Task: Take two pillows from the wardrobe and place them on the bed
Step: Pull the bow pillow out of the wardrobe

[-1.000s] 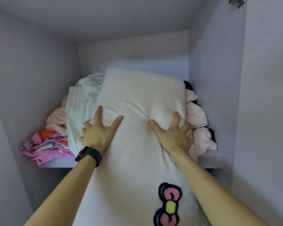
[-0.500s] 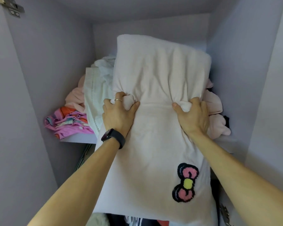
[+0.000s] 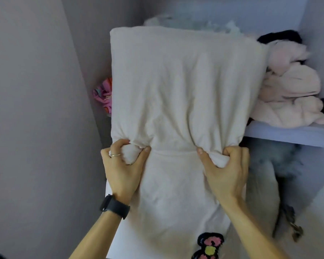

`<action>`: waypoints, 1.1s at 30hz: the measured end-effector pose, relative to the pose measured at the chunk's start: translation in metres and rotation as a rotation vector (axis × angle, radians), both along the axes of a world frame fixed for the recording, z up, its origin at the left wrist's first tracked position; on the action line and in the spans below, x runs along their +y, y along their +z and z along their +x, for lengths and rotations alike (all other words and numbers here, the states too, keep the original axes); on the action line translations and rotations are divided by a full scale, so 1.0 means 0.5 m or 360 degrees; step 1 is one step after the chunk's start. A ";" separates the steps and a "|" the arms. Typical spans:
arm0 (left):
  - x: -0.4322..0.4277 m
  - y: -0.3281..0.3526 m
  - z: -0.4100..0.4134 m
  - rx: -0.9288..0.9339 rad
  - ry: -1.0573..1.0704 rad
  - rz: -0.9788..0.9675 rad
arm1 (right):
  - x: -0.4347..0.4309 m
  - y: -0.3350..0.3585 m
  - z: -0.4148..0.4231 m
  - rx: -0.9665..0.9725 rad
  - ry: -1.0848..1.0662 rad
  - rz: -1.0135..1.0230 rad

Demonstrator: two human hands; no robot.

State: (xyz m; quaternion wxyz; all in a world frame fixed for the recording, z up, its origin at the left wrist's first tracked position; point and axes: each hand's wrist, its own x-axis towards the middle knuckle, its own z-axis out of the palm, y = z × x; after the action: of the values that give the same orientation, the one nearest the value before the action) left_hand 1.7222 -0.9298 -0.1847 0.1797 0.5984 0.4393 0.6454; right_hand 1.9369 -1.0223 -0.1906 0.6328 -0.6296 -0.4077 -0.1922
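Pillows: 1 in view, cream-white pillow [image 3: 185, 86], long, upright-ish, filling centre of frame w/ its far end up against the wardrobe shelf [image 3: 288, 134] area; lower part hangs toward the near edge
Hands: 2, both bare
Left hand [image 3: 123, 168]: clenched in a fist round a bunch of pillow fabric on its left side, fingers [image 3: 118, 146] curled over the wad, thumb pressed in from the right; thin ring [image 3: 114, 155] on 1 finger, dark watch [image 3: 114, 206] on wrist
Right hand [image 3: 225, 171]: clenched too, gripping a wad of fabric on the pillow's right side, thumb on the inner side, knuckles facing cam
Grip spots: both at abt the same height, roughly mid-length of pillow, cloth puckered into folds betw them
Bow patch [image 3: 209, 246]: 1, black outline w/ pink lobes + yellow centre, on pillow's near end, partly cut off by frame bottom
Pink-cream bundle [image 3: 290, 94]: 1 heap of soft fabric on shelf, right of pillow, touching its edge; item count inside heap can't tell
Dark item [image 3: 281, 37]: 1, far right, behind the heap
Colourful cloth [image 3: 103, 94]: 1 pink/multi patch peeking out left of pillow, mostly hidden
Below shelf: blurry grey-dark stuff at right, can't tell what
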 end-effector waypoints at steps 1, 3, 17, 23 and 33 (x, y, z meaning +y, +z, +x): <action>-0.008 -0.026 -0.027 0.0003 0.0036 -0.0045 | 0.000 -0.027 -0.024 0.0025 0.0055 -0.0034; -0.029 -0.069 -0.071 -0.0001 0.0104 -0.0126 | -0.004 -0.075 -0.062 0.0081 0.0149 -0.0103; -0.277 -0.286 -0.228 0.0179 0.0685 -0.0598 | -0.075 -0.334 -0.153 0.0257 0.0926 -0.0631; -0.435 -0.392 -0.217 0.0365 0.0887 -0.1118 | -0.158 -0.461 -0.156 0.0379 0.1124 -0.1222; -0.714 -0.553 -0.312 0.0157 0.1242 -0.1765 | -0.242 -0.589 -0.313 -0.0020 0.1687 -0.2138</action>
State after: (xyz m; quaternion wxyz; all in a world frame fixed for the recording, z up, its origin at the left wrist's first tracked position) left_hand 1.5665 -1.2866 -0.4612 0.1937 0.2444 0.8967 0.3143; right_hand 1.7806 -1.1433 -0.4850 0.1294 -0.5963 -0.6791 0.4081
